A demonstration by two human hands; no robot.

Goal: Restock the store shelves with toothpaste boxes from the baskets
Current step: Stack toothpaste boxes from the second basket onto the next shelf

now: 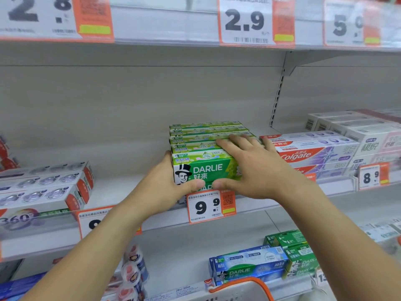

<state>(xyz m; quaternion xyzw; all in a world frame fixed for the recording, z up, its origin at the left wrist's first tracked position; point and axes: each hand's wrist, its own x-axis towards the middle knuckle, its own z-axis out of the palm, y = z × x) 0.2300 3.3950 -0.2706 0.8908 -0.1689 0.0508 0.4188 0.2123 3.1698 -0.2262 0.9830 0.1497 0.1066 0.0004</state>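
Note:
A stack of green Darlie toothpaste boxes [201, 153] stands on the middle shelf [134, 192], several rows deep. My left hand [167, 183] grips the stack's left end, thumb across the front face. My right hand [245, 168] lies over the top right of the stack with straight fingers on the upper boxes and its thumb on the front. The boxes' lower front is partly hidden by both thumbs.
Colgate boxes [314, 153] sit right of the stack, white boxes [43, 187] to the left with bare shelf between. A 9.9 price tag [211, 206] hangs below. On the lower shelf lie more Darlie boxes [260, 263]. An orange-rimmed basket [245, 288] shows at the bottom.

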